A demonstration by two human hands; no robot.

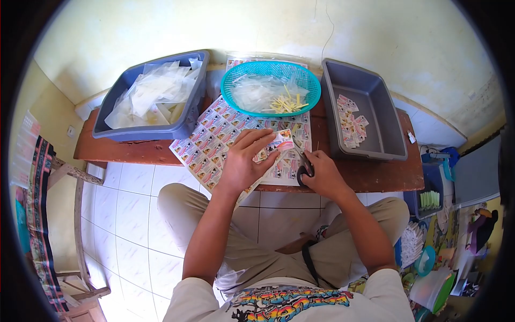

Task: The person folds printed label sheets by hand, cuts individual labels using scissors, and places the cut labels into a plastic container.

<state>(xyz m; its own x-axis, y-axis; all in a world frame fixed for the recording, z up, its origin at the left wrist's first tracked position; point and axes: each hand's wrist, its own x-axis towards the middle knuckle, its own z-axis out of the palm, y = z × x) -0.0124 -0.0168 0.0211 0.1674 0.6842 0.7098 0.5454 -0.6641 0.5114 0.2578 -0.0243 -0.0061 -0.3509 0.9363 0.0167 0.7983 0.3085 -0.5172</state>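
My left hand (245, 156) pinches a small printed label (281, 140) between thumb and fingers, above the bench. Black-handled scissors (304, 170) are in my right hand (323, 173), with the blades pointing up towards that label. Under both hands lie printed label sheets (206, 131), covered in rows of the same small design. Beyond my hands stands a turquoise basket (229, 96) holding clear plastic bags (255, 90) and thin yellow strips (288, 103). Several cut labels (351, 123) lie in the grey tub (378, 134) to the right.
At the left of the wooden bench (407, 174) sits a blue-grey tub (190, 118) filled with translucent sheets (155, 91). A wall rises directly behind the bench. More containers, including a blue crate (413, 201), stand on the far right. A wooden frame (78, 225) is at the left.
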